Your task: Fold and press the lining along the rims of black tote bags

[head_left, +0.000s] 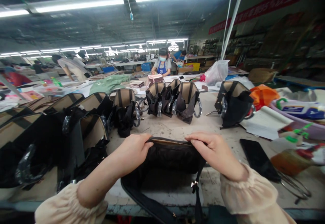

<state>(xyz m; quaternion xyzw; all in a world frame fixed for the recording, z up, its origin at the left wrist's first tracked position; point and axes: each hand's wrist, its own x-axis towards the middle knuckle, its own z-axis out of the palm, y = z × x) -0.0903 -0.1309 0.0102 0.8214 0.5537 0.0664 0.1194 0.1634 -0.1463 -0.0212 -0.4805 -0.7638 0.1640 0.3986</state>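
Note:
A black handbag (172, 159) stands on the worktable (175, 129) right in front of me, its long strap (149, 203) looping over the near edge. My left hand (134, 151) is closed on the left end of the bag's top rim. On the right end of the same rim, my right hand (215, 151) pinches with its fingers curled over the edge. Both wrists wear cream sleeves.
Several tan-and-black bags (175, 100) stand in rows at the left and across the middle, one more (233, 103) at the right. A black phone (257, 159), bottles, an orange bag (262, 95) and scissors (294, 185) lie at right. A masked person (162, 64) works at a far table.

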